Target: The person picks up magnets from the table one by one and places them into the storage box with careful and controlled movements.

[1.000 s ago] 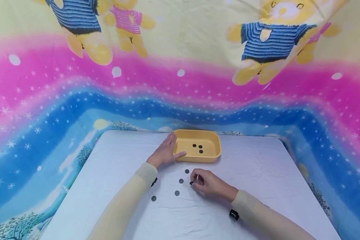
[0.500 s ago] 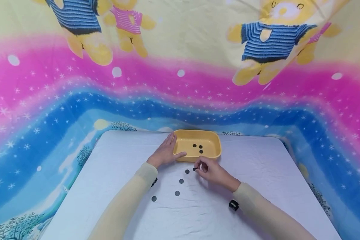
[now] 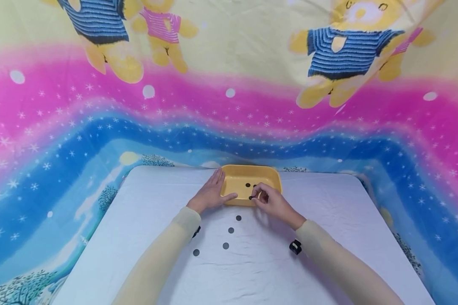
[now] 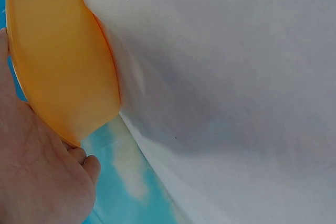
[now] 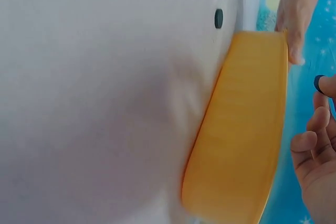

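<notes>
Right hand (image 3: 272, 202) pinches a small flat black disc (image 3: 251, 198) above the near rim of a yellow rectangular plastic tray (image 3: 265, 174). Left hand (image 3: 208, 195) — fingers extended, thumb spread — rests on its left end. Best clear the rim, release low. Four similar discs (image 3: 230, 230) on white cloth (image 3: 347, 212); right hand partly obscures tray floor.

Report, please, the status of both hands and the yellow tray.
Left hand on tray. Right hand pinching dark disc, at tray's near rim. No obstruction visible.
</notes>
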### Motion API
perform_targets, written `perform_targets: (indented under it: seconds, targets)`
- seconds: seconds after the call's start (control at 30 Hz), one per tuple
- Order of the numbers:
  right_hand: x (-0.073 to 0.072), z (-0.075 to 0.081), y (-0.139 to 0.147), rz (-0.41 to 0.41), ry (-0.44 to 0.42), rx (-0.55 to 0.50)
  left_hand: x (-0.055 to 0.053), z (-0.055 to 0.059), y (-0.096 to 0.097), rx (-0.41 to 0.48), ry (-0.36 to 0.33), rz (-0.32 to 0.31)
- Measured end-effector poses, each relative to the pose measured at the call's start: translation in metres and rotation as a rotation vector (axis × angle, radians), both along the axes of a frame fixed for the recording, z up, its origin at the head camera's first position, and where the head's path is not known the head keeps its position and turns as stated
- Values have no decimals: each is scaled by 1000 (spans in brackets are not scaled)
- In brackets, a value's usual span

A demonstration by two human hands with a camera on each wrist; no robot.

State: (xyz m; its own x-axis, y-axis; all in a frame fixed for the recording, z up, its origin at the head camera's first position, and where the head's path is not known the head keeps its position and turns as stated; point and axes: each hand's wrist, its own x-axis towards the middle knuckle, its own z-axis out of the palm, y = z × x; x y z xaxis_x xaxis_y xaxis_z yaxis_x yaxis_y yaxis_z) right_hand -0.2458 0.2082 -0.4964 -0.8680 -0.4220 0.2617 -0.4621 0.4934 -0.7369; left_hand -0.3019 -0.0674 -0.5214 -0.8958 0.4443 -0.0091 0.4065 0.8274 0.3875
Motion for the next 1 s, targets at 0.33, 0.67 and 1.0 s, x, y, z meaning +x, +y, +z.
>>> perform_targets:
  seconds: [0.33,0.67,1.0]
  targets:
    - [-28,-2,0,-63,-49,-22,1,1,0,10,-6,6]
    - [-48,-7,3,-64,-136,14,0,2,0,0,-16,-5]
    - [-62,-15,2,-75,-190,64,0,2,0,1,-26,-2]
